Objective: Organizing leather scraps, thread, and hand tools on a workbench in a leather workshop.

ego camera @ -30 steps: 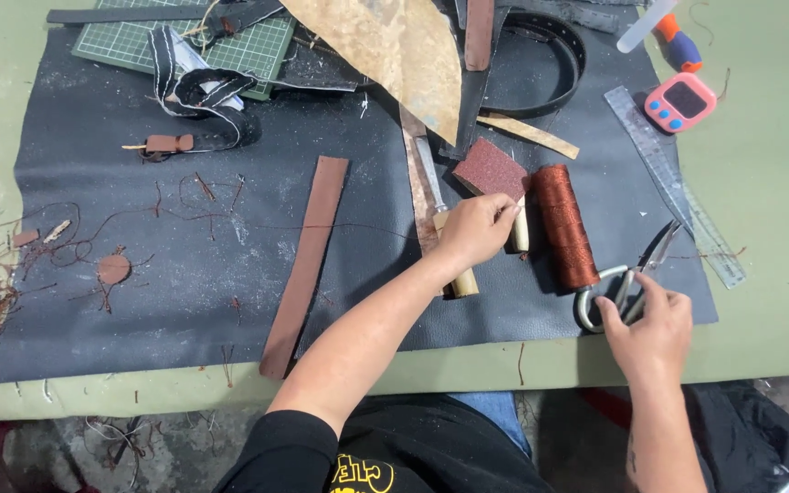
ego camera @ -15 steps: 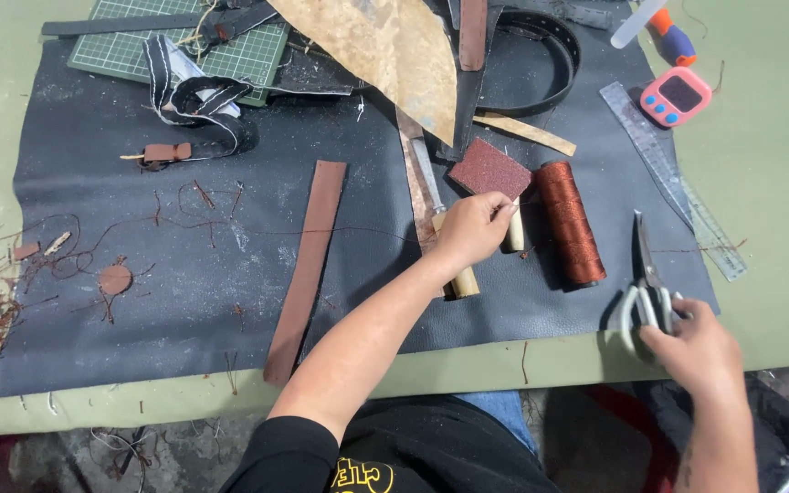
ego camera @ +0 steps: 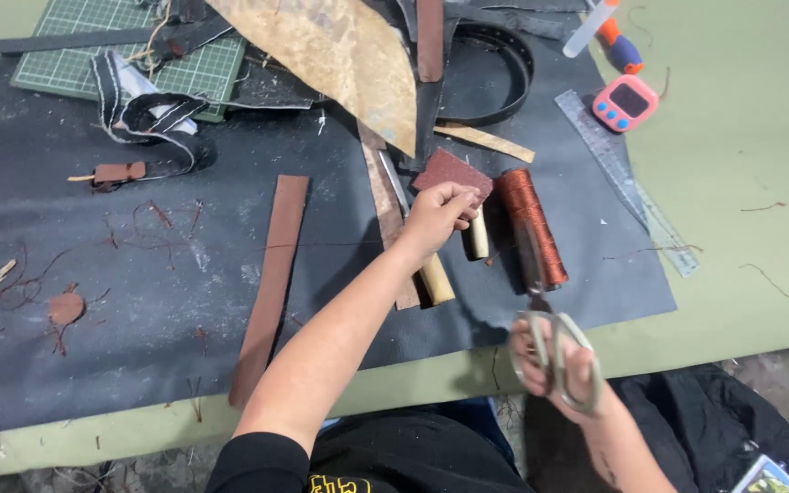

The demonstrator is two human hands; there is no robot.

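Centrally, left hand (ego camera: 438,215) pinching thread; right hand (ego camera: 559,365) gripping scissors (ego camera: 554,342) beside copper spool (ego camera: 530,226)

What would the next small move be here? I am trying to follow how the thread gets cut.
Probably bringing the scissors in the right hand up to the thin thread pinched by the left hand. The thread runs taut leftward across the dark mat, the spool of copper thread lies just beside that hand, and the blades already point toward it.
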